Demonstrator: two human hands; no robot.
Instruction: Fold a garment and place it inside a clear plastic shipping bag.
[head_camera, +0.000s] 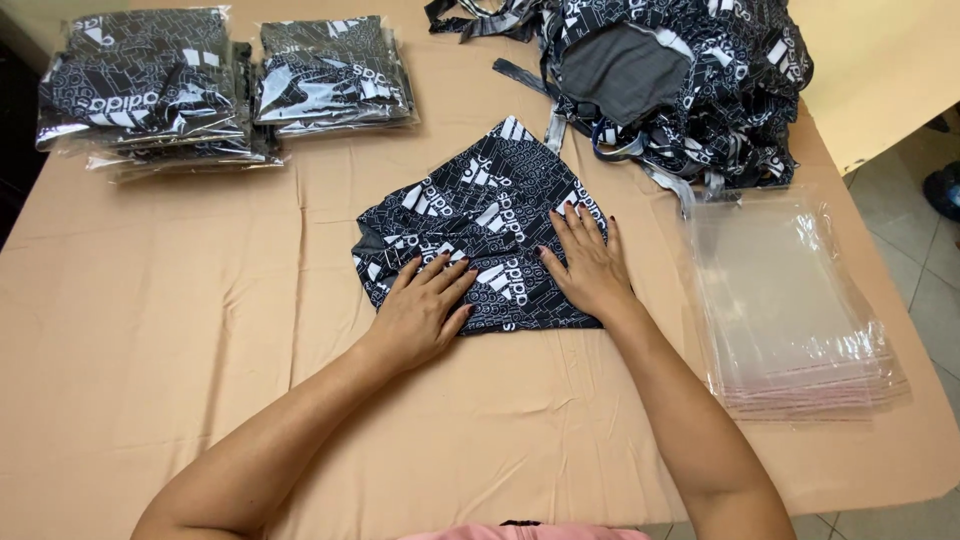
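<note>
With the left hand (420, 310) and right hand (590, 265) pressed flat, fingers spread and gripping nothing, on the folded black-and-white garment (480, 215) left of the clear bag stack (790, 310), smooth outward evenly, keeping edges aligned.

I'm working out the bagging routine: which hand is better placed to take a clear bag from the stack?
Right, most likely. The right hand lies flat on the folded garment on the side nearest the bag stack. The left hand presses the garment's far side and would have to cross over it.
</note>
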